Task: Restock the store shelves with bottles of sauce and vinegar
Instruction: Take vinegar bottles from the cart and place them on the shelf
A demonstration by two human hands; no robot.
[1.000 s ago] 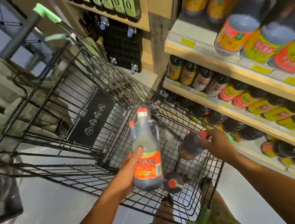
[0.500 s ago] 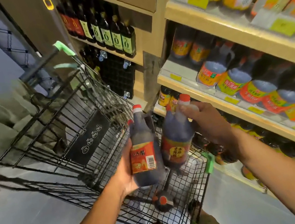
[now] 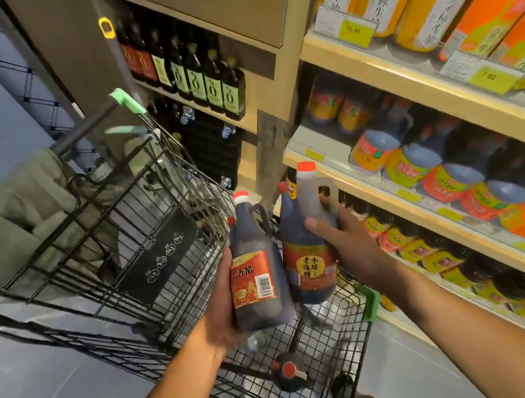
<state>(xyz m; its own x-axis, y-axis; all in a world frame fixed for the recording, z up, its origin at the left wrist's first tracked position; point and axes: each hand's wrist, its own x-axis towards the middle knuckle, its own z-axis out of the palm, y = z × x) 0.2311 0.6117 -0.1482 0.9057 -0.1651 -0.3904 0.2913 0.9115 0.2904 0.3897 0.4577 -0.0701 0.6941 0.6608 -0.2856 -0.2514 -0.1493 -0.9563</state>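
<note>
Since the earlier frames both bottles have risen out of the cart [image 3: 156,237] to chest height, and the view has tipped up toward the shelves. The left hand [image 3: 220,306] wraps the belly of a dark vinegar bottle [image 3: 254,269], held upright with its barcode facing out, probably to keep the cap clear of the wire rim. Touching it on the right, a second vinegar bottle [image 3: 309,260] is clamped by the right hand [image 3: 344,240], thumb across its shoulder just below the handle. One more bottle [image 3: 288,373] lies on the cart floor. To the right, the middle shelf [image 3: 391,191] shows a bare stretch at its near end, beside the post; elsewhere the rows look packed, so that corner seems the likeliest slot.
</note>
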